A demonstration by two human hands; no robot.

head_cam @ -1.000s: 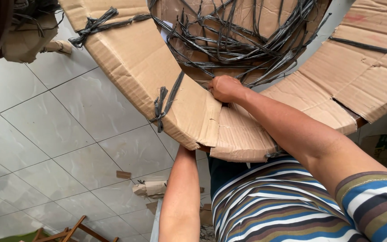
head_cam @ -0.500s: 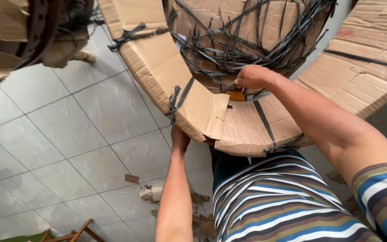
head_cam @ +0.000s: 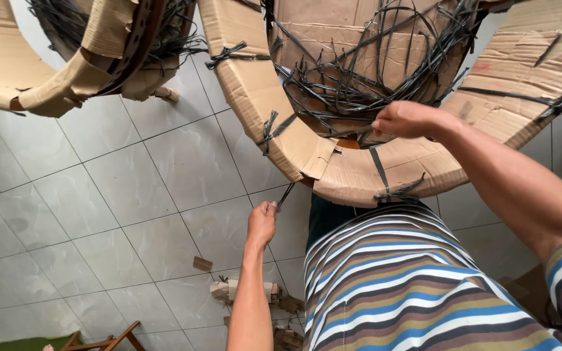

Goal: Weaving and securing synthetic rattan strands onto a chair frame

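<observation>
Cardboard, brown and corrugated, forms a curved ring (head_cam: 274,123) wrapped around a round core, and it fills the upper middle of the head view, held above the person's lap. Dark plastic straps (head_cam: 359,78) cross the core in a loose tangle, and more of them bind the ring at intervals. The right hand (head_cam: 408,120) sits at the inner edge of the ring, its grip pinched together on one of those straps where the tangle meets the cardboard. Below the ring's lower edge, the left hand (head_cam: 263,222) reaches up with fingers closed on a thin dark strap end (head_cam: 285,194) that hangs down from the seam between two cardboard pieces. The two hands are well apart, one above the ring's rim and one beneath it.

A striped shirt (head_cam: 398,286) in blue, brown and white covers the person's torso just under the ring. To the upper left hangs a second cardboard ring (head_cam: 66,71), torn in places and also strapped. Pale grey floor tiles (head_cam: 99,214) lie far below, scattered with small cardboard scraps (head_cam: 242,289) near the left forearm. A wooden frame (head_cam: 108,339) shows at the bottom left edge.
</observation>
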